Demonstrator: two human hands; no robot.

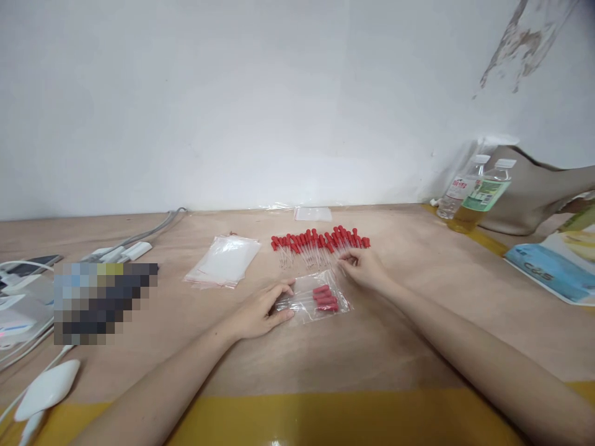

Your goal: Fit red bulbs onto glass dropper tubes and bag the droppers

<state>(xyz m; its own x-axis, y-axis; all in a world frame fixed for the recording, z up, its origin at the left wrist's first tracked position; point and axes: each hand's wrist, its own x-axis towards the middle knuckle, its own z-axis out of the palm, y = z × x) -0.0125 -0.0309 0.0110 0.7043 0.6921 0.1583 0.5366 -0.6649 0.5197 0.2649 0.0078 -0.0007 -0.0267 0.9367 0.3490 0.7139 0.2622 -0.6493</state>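
Observation:
A clear plastic zip bag (304, 317) lies flat on the table, with several red-bulbed droppers (326, 300) inside it. My left hand (261, 310) holds the bag's left end, thumb at the lower edge and fingers over the upper edge. Beyond the bag spreads a row of loose glass droppers (310, 240), red bulbs pointing away from me. At the right end of that row, my right hand (360, 266) is pinched closed by the glass stems. What sits between its fingertips is too small to make out.
Left of the droppers lies a stack of flat clear bags (225, 260). A small white sheet (313, 214) rests near the wall. Two bottles (483, 195), a grey bag (525, 186) and a blue tissue pack (548, 269) stand right. Cables and white chargers (49, 381) occupy the left.

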